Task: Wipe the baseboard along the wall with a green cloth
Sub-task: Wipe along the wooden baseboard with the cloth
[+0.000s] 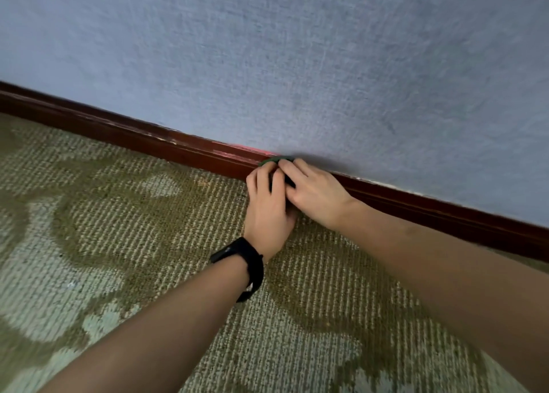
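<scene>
Pressing together, left hand (269, 205) and right hand (315, 193) bunch the green cloth (274, 161) against the baseboard (178, 149) at twelve o'clock; soft and limp, it seems best gripped wadded.

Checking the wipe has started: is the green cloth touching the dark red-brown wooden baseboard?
Touching. The head view shows the green cloth pressed against the top edge of the dark red-brown wooden baseboard, under both hands, with no gap.

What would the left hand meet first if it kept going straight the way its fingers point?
The left hand points at the wall. Its fingertips already rest on the green cloth, so likely the cloth first, then the baseboard behind it.
</scene>
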The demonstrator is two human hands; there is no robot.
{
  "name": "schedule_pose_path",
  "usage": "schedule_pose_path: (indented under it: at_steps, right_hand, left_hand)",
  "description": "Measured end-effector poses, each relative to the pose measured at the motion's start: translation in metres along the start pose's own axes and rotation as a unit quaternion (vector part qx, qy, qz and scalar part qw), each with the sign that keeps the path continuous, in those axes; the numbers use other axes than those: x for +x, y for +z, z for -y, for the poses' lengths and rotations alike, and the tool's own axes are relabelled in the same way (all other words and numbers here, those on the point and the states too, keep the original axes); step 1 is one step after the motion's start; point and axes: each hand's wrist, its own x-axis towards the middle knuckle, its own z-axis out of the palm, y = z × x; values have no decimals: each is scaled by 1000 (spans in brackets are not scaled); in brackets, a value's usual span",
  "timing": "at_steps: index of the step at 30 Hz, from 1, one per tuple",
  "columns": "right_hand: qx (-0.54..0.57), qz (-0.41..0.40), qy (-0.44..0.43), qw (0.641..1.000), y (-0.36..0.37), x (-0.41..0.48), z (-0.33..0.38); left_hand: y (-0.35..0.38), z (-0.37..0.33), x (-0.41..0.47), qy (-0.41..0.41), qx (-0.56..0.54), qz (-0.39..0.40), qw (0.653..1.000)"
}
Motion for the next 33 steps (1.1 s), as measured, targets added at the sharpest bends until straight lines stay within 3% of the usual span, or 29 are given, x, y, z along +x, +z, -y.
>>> schedule_pose_path:
  at_steps: [3, 12, 19, 27, 33]
  right_hand:
    - [30, -7, 3, 1000, 1, -8, -2]
    - [38, 75, 1, 996, -5, -52, -29]
    - [44, 44, -19, 998, -7, -6, -7]
    - [26, 77, -48, 996, -4, 77, 29]
    - [9, 103, -34, 994, -7, 66, 27]
  left_hand:
    - [2, -5, -1, -24, -13, -9, 1000]
    - [26, -43, -8, -49, -15, 6, 999]
    - [8, -13, -3, -88, 10, -23, 996]
    - [-29, 44, 14, -149, -2, -104, 983]
    - [-23, 29, 13, -176, -27, -115, 977]
